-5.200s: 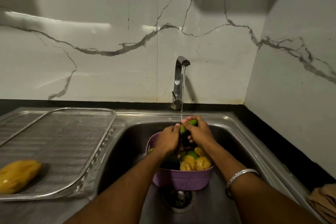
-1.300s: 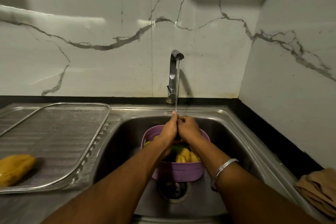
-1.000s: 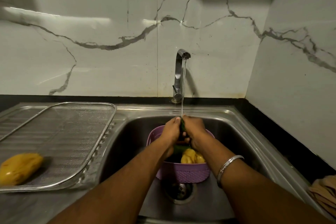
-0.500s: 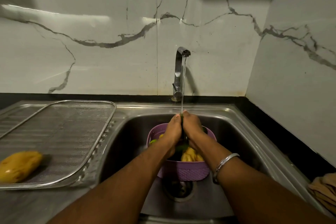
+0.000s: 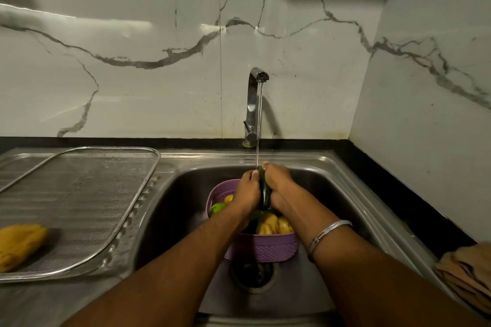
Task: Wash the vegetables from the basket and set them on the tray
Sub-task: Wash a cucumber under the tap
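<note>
- Both hands are over the basket point(image 5: 261, 248), which sits in the sink point(image 5: 342, 167) above the drain, near the sink's middle.
- The left hand point(image 5: 248, 190) and the right hand point(image 5: 279, 184) are pressed together around a dark green vegetable point(image 5: 265, 190), fingers curled on it from either side, holding it roughly upright.
- The stream from the tap point(image 5: 255, 103) at the sink's back edge falls onto the top end of that vegetable, so it looks to be mid-rinse.
- The mesh tray point(image 5: 138, 194) lies on the draining board at the sink's left side. One yellow vegetable point(image 5: 20, 244) rests near the tray's front left corner; by where it lies, I judge it to be washed and set down.
- Still in the basket: yellowish pieces point(image 5: 273, 224) toward the front rim and a lighter green one point(image 5: 218, 207) at the left rim. More may be hidden under the forearms.
- By my reckoning the task is early: one item done, one under the water, several left to wash and carry to the tray.
- A folded brown cloth point(image 5: 467, 273) lies at the table's right front edge.
</note>
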A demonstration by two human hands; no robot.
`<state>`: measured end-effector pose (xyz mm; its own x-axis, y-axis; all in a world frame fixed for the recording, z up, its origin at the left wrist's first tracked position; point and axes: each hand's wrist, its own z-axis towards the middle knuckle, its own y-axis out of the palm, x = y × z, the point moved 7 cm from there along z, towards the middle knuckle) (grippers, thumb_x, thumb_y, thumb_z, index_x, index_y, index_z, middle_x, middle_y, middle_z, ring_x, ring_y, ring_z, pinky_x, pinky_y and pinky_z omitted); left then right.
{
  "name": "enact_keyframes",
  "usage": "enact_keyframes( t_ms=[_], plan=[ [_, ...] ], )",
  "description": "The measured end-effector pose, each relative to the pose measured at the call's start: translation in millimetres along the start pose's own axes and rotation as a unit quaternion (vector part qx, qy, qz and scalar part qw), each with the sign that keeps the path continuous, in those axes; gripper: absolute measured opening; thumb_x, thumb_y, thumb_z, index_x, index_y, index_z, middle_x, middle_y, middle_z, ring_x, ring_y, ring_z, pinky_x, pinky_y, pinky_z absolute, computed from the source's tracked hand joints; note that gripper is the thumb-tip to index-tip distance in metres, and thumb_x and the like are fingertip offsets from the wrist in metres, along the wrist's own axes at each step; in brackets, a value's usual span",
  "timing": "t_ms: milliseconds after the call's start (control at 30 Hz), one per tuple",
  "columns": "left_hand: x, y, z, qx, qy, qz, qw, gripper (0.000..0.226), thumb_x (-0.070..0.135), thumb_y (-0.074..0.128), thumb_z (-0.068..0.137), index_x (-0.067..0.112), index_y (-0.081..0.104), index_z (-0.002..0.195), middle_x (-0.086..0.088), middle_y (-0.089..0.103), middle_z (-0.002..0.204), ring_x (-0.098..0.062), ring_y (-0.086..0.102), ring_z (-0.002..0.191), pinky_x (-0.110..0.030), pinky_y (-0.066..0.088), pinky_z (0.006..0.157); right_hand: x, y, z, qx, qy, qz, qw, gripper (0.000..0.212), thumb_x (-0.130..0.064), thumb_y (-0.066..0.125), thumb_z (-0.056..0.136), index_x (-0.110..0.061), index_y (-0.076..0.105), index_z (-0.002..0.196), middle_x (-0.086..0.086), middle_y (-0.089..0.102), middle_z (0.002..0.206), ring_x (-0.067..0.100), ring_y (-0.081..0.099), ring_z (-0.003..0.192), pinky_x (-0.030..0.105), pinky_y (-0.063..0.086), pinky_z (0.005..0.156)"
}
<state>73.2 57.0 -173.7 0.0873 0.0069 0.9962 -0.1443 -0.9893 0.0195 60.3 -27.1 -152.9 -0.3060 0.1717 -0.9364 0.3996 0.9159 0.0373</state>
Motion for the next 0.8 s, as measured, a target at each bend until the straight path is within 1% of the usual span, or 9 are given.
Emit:
enact_keyframes(
  t_ms=[67,133,233,367,467,533,633,733,800],
  plan=[
    [3.6,-0.2,-1.4,0.002,0.053,0.130,0.990,0.038,0.034,0.031,0.110,0.014,0.051,0.136,-0.011,0.062,0.124,-0.023,0.060,0.111,-0.039,0.051,0.096,0.5,-3.6,2.6,-0.006,0.005,0.011,1.000,0.029,-0.024,0.049,0.105,-0.004,0.064,0.120,0.011,0.065,0.093,0.024,0.065,0.084,0.036,0.056,0.069],
    [10.7,0.6,-6.8,0.020,0.123,0.248,0.961,0.035,0.036,0.036,0.108,0.014,0.057,0.126,-0.009,0.067,0.115,-0.021,0.062,0.102,-0.038,0.052,0.089,0.5,-4.8,3.9,-0.008,0.009,0.022,1.000,0.024,-0.021,0.049,0.104,-0.004,0.065,0.111,0.010,0.064,0.090,0.021,0.063,0.084,0.035,0.057,0.079],
    [18.3,0.3,-10.7,0.048,0.184,0.329,0.925,0.032,0.034,0.040,0.106,0.014,0.062,0.115,-0.010,0.070,0.106,-0.025,0.064,0.095,-0.042,0.054,0.085,0.6,-2.5,0.2,-0.016,0.027,0.049,0.998,0.021,-0.016,0.048,0.102,-0.007,0.065,0.093,0.009,0.058,0.078,0.018,0.056,0.071,0.031,0.050,0.067],
    [14.8,-10.6,1.2,0.054,0.140,0.262,0.953,0.031,0.028,0.033,0.109,0.012,0.056,0.119,-0.015,0.067,0.109,-0.031,0.064,0.100,-0.047,0.053,0.090,6.2,12.2,-13.3,-0.071,0.022,0.033,0.997,0.024,-0.020,0.047,0.102,-0.007,0.068,0.101,0.014,0.069,0.097,0.026,0.066,0.091,0.041,0.057,0.087],
    [1.0,-21.6,11.3,0.061,0.038,0.100,0.992,0.025,0.018,0.035,0.108,0.008,0.058,0.111,-0.012,0.065,0.104,-0.027,0.064,0.099,-0.036,0.056,0.076,4.7,21.0,-26.5,-0.090,-0.057,-0.027,0.994,0.022,-0.021,0.042,0.106,-0.010,0.060,0.107,0.004,0.060,0.089,0.020,0.058,0.080,0.041,0.051,0.083],
    [-1.7,-19.3,11.8,0.060,-0.009,0.058,0.996,0.033,0.021,0.035,0.108,0.001,0.060,0.118,-0.013,0.065,0.107,-0.031,0.064,0.104,-0.035,0.055,0.078,2.8,19.0,-29.1,-0.081,-0.071,-0.030,0.994,0.024,-0.020,0.039,0.107,-0.007,0.059,0.114,0.003,0.056,0.087,0.021,0.056,0.082,0.040,0.049,0.082],
    [6.4,-7.4,8.3,0.041,0.010,0.068,0.997,0.036,0.022,0.034,0.107,0.002,0.064,0.110,-0.021,0.067,0.103,-0.034,0.066,0.099,-0.045,0.057,0.088,5.6,0.9,-18.7,-0.030,-0.002,-0.001,1.000,0.027,-0.023,0.042,0.106,-0.004,0.060,0.098,0.015,0.061,0.094,0.028,0.060,0.094,0.040,0.053,0.081],
    [7.9,-5.4,6.7,0.046,0.031,0.080,0.995,0.034,0.024,0.036,0.105,0.012,0.063,0.089,-0.016,0.066,0.092,-0.035,0.065,0.095,-0.049,0.057,0.090,6.7,-3.2,-14.9,-0.020,0.028,0.055,0.998,0.033,-0.033,0.049,0.103,-0.007,0.065,0.116,0.021,0.067,0.104,0.034,0.065,0.097,0.046,0.058,0.078],
    [5.4,-14.9,10.4,0.076,0.032,0.063,0.995,0.035,0.027,0.036,0.106,0.011,0.064,0.090,-0.016,0.068,0.095,-0.035,0.067,0.098,-0.051,0.056,0.092,10.0,7.7,-20.0,-0.050,0.025,0.060,0.997,0.035,-0.036,0.047,0.105,-0.008,0.064,0.117,0.018,0.066,0.100,0.029,0.064,0.093,0.042,0.055,0.075]
  ],
)
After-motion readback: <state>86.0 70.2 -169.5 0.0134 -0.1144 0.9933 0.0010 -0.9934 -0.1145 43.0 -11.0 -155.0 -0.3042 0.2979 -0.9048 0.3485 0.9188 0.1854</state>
